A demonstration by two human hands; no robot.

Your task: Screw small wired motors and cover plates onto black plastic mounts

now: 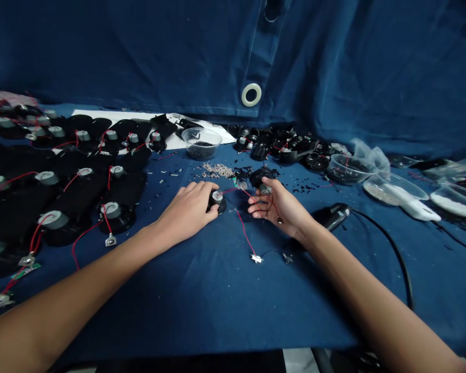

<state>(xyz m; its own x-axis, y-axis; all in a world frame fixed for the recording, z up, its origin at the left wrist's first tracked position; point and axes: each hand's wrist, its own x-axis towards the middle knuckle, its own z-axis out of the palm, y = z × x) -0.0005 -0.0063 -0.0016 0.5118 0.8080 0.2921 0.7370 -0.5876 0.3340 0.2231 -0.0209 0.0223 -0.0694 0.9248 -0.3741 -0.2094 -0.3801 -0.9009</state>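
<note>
My left hand (188, 210) rests on the blue cloth, its fingers curled round a small black housing with a grey motor (217, 197) standing upright in it. In my right hand (281, 202), raised just above the cloth, is a second black piece (262, 175) with a grey motor, pinched between thumb and fingers; part of it is hidden by the hand. Thin red wires (249, 195) run between the two pieces and hang by my right fingers. Another red wire (243, 228) lies below them, ending at a small metal contact (256, 258).
Rows of black housings with motors (111, 210) fill the left side. Behind my hands are a tub of small black parts (202, 145) and a pile of silver screws (217, 170). A corded black tool (334, 216) lies by my right forearm, near a white scoop (413, 203).
</note>
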